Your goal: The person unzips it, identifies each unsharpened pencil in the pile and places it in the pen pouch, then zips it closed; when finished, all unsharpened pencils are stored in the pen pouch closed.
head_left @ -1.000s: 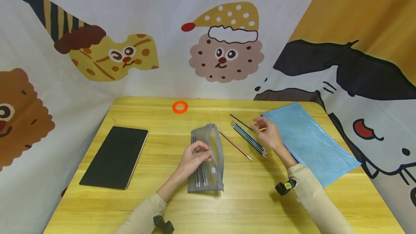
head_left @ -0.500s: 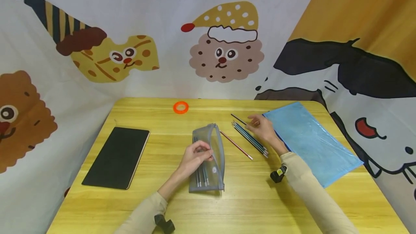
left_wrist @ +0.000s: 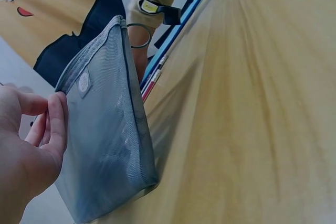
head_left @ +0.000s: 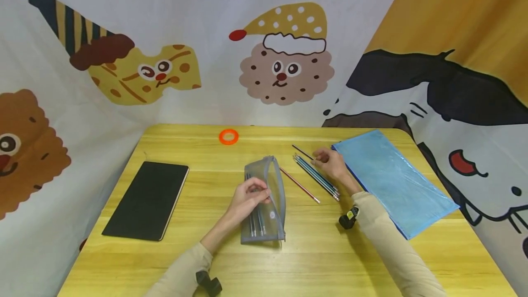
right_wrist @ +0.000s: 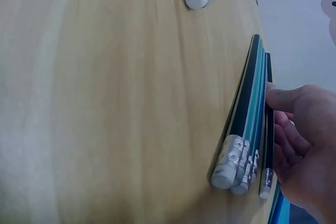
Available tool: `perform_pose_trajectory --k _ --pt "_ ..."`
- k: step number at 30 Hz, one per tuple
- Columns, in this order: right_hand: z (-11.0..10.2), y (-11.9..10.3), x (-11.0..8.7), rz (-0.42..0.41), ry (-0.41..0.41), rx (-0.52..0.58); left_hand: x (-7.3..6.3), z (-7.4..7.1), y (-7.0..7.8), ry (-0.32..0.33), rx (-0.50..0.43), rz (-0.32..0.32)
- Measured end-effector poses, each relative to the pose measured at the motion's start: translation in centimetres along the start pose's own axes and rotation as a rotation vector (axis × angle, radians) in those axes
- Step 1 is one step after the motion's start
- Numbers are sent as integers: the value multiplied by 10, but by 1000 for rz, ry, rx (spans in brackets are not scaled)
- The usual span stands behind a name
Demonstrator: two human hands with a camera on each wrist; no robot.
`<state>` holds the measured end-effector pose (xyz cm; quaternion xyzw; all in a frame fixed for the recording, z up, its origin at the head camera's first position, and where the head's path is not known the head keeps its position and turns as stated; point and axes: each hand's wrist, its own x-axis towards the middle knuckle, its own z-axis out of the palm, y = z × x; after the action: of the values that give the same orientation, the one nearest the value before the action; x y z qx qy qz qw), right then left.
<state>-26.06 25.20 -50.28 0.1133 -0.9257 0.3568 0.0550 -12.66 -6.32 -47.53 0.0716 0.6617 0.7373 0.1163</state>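
My left hand pinches the open edge of a grey mesh pencil case, which stands tilted on the table. Through the mesh, several pencils show inside. In the left wrist view the thumb and fingertips hold the case near its zipped rim. My right hand is at a dark pencil, just beyond a bundle of green and dark pencils. Seen from the right wrist, thumb and curled fingers take the dark pencil between them, beside the bundle. It lies low, close to the tabletop.
A red pencil lies between the case and the bundle. To the right is a blue plastic folder, partly under the right forearm. A black notebook lies at left, and an orange ring near the back edge.
My right hand has shifted slightly left, down onto the dark pencil, and its fingers have closed on it. The left hand keeps its hold on the pencil case, almost unmoved.
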Motion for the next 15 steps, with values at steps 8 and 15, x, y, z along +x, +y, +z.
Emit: perform_pose_trajectory --k 8,15 --pt "1 1 0 -8 -20 -1 2 0 4 6 16 2" --pt "-5 1 1 12 -64 4 2 1 3 8 23 -7"
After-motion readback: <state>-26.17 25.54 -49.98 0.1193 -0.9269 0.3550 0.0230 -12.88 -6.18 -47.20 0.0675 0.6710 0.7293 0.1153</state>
